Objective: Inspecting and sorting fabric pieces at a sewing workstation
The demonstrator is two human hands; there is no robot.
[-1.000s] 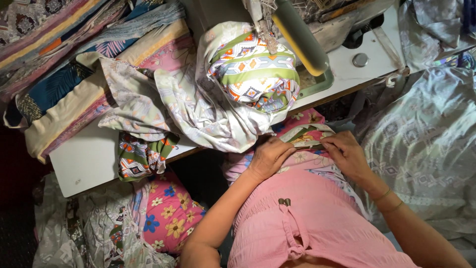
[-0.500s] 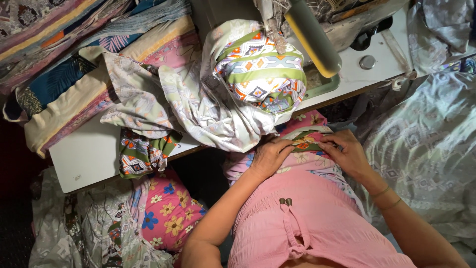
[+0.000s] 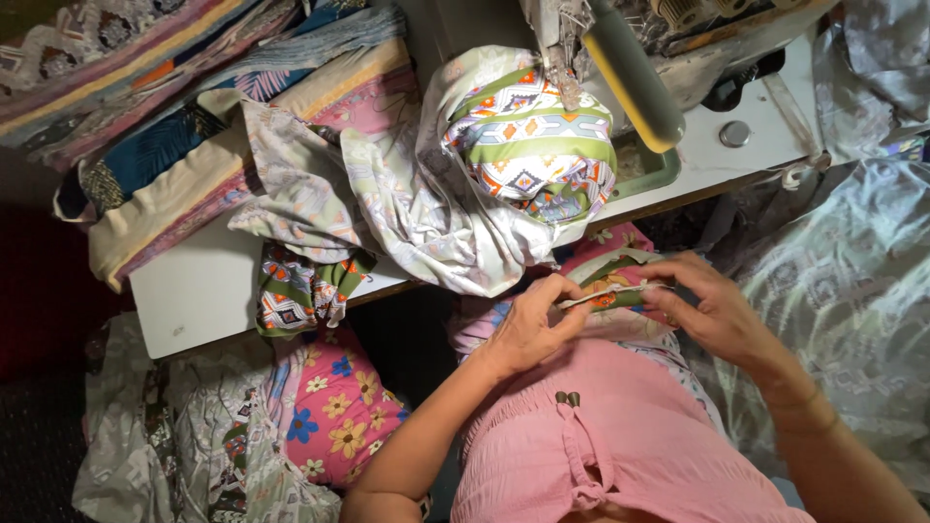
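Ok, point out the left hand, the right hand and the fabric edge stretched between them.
left hand (image 3: pixel 528 329), head view, back of hand.
right hand (image 3: pixel 712 310), head view, back of hand.
fabric edge (image 3: pixel 610 290), head view, mid-strip between the fingers.

Two hands (image 3: pixel 620 315), one sewing machine (image 3: pixel 620 58), one white table (image 3: pixel 194 291), one fabric stack (image 3: pixel 194 126).

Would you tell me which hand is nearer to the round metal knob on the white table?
Right. The right hand lies below the round metal knob; the left hand sits farther left, across the held fabric strip.
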